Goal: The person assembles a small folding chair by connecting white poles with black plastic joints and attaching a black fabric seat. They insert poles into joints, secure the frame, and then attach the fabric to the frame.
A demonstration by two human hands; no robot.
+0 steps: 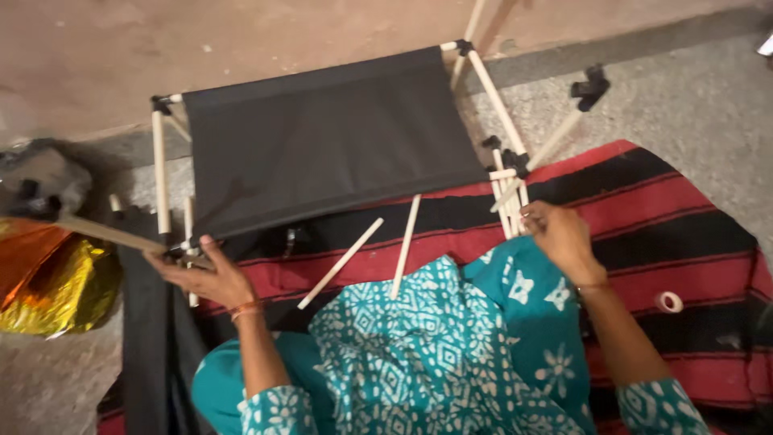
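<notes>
Steadying the black fabric shelf panel on its pale wooden rod frame (322, 137), left hand (201, 278) clamped on its near-left corner, right hand (564, 238) pinching rods (509, 211) at its near-right corner, likely needing seating.

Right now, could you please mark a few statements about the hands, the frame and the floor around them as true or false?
1. The left hand grips the near left corner of the frame. True.
2. The fabric panel on the frame is white. False: it is black.
3. The right hand holds a bundle of pale rods by the frame's right corner. True.
4. A roll of tape lies on the striped blanket. True.
5. The blanket is plain blue. False: it is red with black stripes.
</notes>
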